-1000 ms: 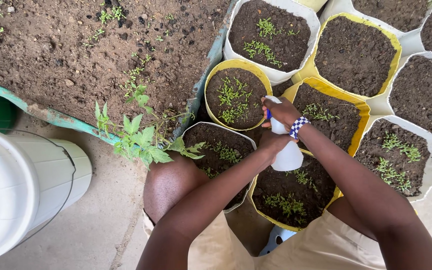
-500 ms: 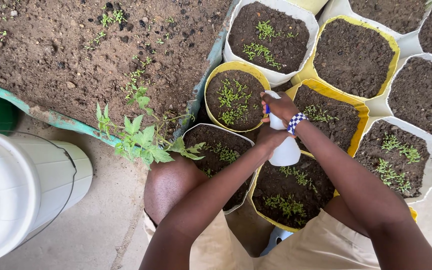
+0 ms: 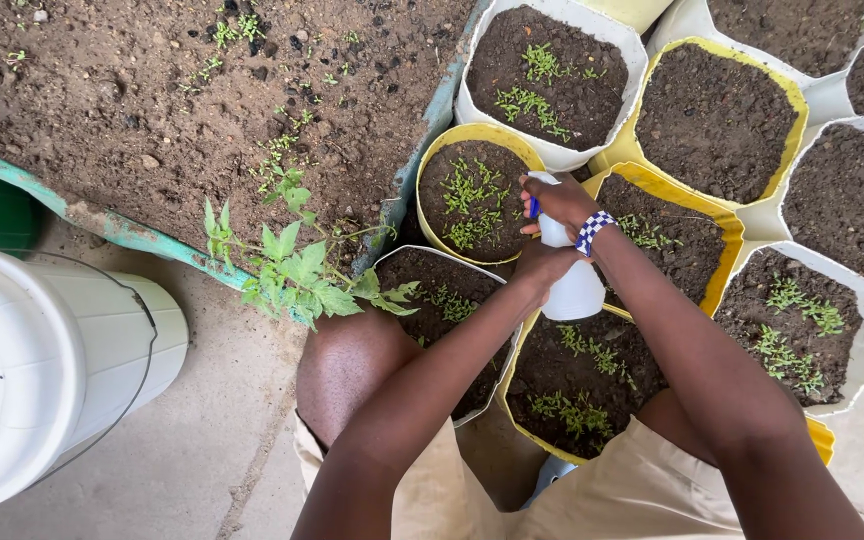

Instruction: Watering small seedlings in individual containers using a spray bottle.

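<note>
1. Over a yellow pot (image 3: 477, 195) of seedlings (image 3: 472, 190), the right hand (image 3: 559, 200) is clamped on a white spray bottle (image 3: 572, 280), a finger at its blue trigger, aiming it at the sprouts.
2. Below, the left hand (image 3: 542, 265) is closed round the bottle's body, apparently steadying it.
3. Around stand white and yellow soil-filled bags (image 3: 552, 70); no labels show. A white bucket (image 3: 42, 370) sits left.

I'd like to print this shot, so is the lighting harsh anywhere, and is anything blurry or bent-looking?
Head view: soft, even daylight, no hard shadows; the white bucket at the left looks nearly washed out. The seedlings and the white spray bottle, held by the right hand and left hand, look sharp, without motion blur. The wide lens bulges the bucket and stretches the forearms toward the lower edge.
</note>
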